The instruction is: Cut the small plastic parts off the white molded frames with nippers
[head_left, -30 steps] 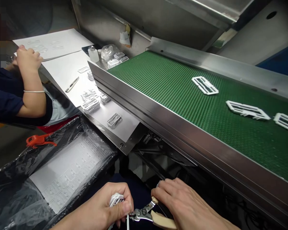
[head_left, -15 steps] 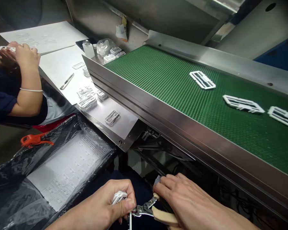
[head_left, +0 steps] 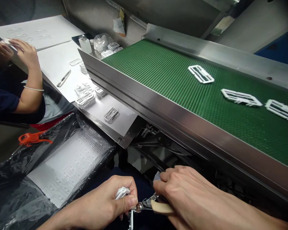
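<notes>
The green conveyor belt [head_left: 182, 76] is the biggest thing here, running between steel side rails [head_left: 144, 95] from upper left to lower right. Three white plastic frames lie flat on it: one [head_left: 201, 74] near the middle of the belt, and two [head_left: 241, 97] [head_left: 282, 111] further toward its right end, close to each other.

To the left of the belt stands the worktop [head_left: 57, 64], covered with white sheets. Small stacks of white parts [head_left: 85, 99] and one single part [head_left: 111, 114] lie on it just beside the belt's rail, and a pen-like tool [head_left: 63, 78] lies a little further away. A co-worker's hands [head_left: 16, 51] are at the far left edge of this worktop and hold something small and white.

Below the worktop, well in front of the belt, a box lined with black plastic film [head_left: 12, 172] holds a white sheet [head_left: 69, 166]; orange cutters [head_left: 32, 139] rest on the film.

Under the near rail of the belt, the left hand [head_left: 108, 203] has its fingers closed around a white plastic part [head_left: 122, 192]. The right hand [head_left: 189, 198] grips the cream handles of small pliers [head_left: 148, 204], with the fingers wrapped closed. The metal nose of the pliers meets the part at the left thumb.
</notes>
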`<state>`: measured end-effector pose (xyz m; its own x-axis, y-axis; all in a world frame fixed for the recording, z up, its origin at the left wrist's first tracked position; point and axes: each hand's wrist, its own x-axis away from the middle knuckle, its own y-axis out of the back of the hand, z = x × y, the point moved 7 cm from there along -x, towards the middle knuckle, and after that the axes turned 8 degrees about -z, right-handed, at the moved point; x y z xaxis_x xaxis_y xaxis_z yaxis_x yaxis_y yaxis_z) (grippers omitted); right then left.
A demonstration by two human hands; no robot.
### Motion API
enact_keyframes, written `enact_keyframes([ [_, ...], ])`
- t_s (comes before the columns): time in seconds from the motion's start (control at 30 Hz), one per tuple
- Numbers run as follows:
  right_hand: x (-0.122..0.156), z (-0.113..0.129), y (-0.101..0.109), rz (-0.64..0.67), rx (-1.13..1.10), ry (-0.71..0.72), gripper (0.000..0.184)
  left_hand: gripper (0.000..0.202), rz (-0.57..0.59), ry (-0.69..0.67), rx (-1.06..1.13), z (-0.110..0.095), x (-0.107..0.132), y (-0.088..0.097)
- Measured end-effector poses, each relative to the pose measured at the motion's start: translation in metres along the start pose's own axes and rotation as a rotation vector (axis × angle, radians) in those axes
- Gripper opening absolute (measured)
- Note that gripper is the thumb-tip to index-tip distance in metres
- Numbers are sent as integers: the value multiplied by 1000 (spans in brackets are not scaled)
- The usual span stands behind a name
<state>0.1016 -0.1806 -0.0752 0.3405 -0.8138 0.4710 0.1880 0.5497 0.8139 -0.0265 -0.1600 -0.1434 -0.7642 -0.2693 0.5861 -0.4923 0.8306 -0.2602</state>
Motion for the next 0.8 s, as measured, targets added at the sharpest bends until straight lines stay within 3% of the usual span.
enact_keyframes([
  [0.17,-5,-10,-7,95,-72,-104,8,34,-23,-15,182,5,-4,2],
  [0.3,6,-39,-27,101,-303,-371,20,41,-20,22,294,13,-6,6],
  [0.43,18,-60,-55,58,-534,-567,27,46,-65,107,187,28,-4,11],
  [0.6,19,-57,-72,-51,-614,-552,21,58,-144,106,182,43,-6,18],
  [0.8,13,-48,-63,-205,-573,-456,15,53,-96,49,346,43,-15,19],
])
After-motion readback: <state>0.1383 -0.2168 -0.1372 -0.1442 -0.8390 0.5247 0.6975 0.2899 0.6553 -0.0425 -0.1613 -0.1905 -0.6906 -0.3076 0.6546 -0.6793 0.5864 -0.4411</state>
